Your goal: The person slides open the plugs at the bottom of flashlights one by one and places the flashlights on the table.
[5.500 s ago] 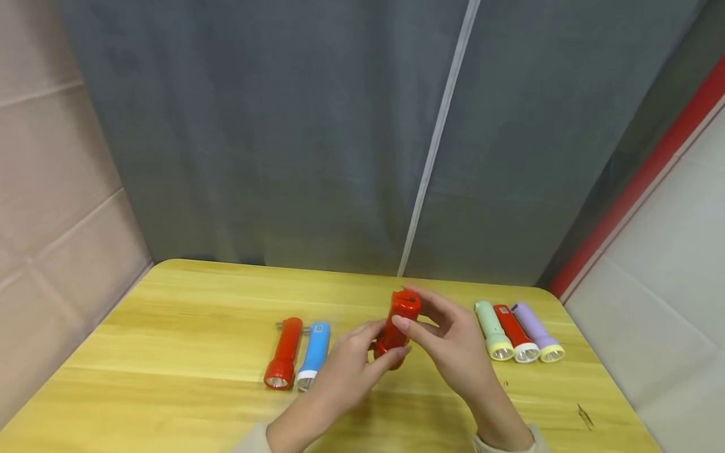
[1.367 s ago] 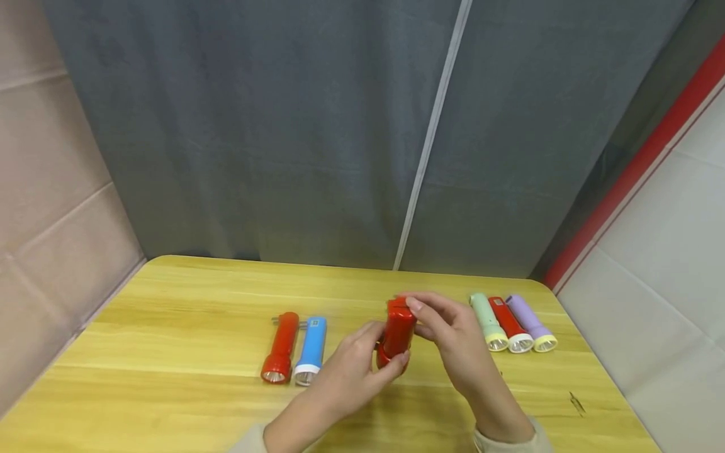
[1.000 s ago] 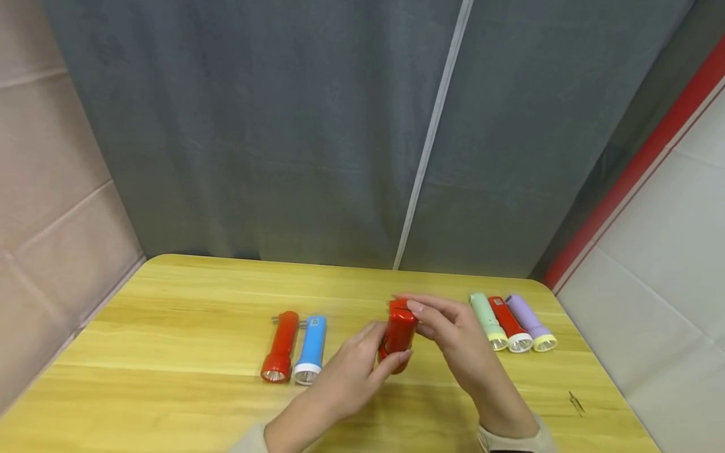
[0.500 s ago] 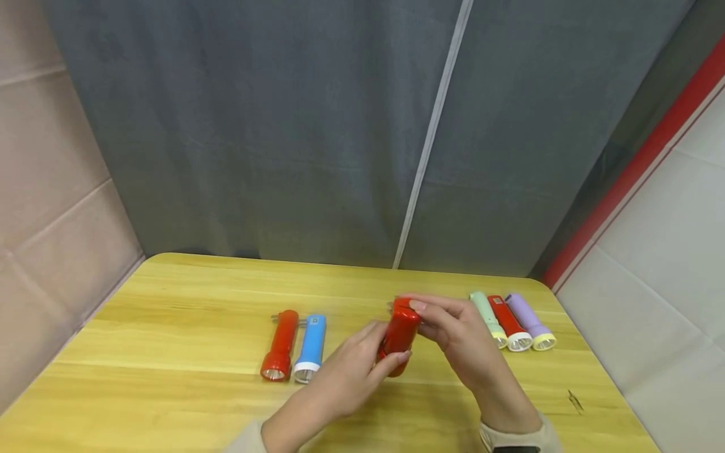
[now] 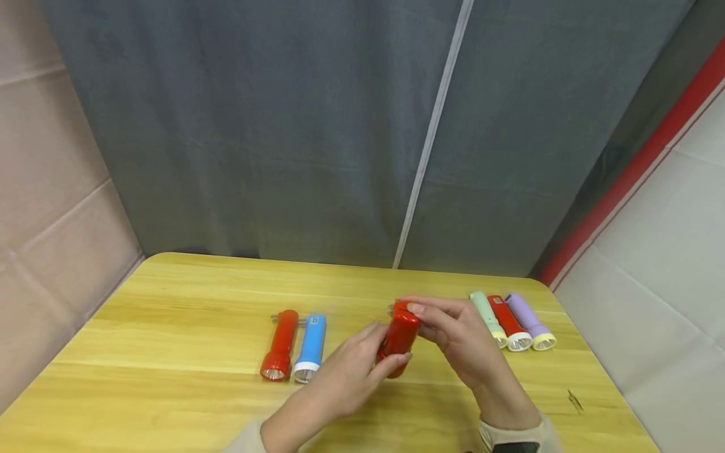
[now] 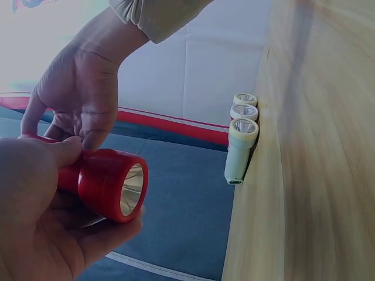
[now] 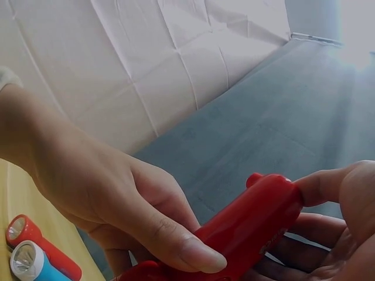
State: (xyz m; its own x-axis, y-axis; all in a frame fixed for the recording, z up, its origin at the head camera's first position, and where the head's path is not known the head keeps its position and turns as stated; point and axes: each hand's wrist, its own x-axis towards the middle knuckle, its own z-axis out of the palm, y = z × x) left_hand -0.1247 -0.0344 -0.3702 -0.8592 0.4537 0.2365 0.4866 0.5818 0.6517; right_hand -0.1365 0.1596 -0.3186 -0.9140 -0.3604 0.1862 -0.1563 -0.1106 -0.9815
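A red flashlight (image 5: 402, 335) is held tilted above the table. My left hand (image 5: 352, 372) grips it around the body near the lamp head, thumb across the near side. My right hand (image 5: 463, 343) pinches its tail end, with the thumb on top. Metal plug prongs (image 5: 391, 309) stick out beside the tail, on the left. From the left wrist view, the lamp head (image 6: 111, 184) shows a clear lens over a reflector. In the right wrist view, the smooth red body (image 7: 252, 225) runs between both hands; the right fingers' far side is partly hidden.
Left on the wooden table (image 5: 187, 314) lie a red flashlight (image 5: 280, 346) and a blue one (image 5: 311, 346), prongs out. Grouped at right are green (image 5: 486, 314), red (image 5: 508, 321) and purple (image 5: 529, 319) flashlights. A dark mark (image 5: 574, 401) shows nearer the front right.
The held flashlight has turned and tilted in my hands, and its prongs now show at the left of the tail. My right thumb has moved from the body onto the tail end.
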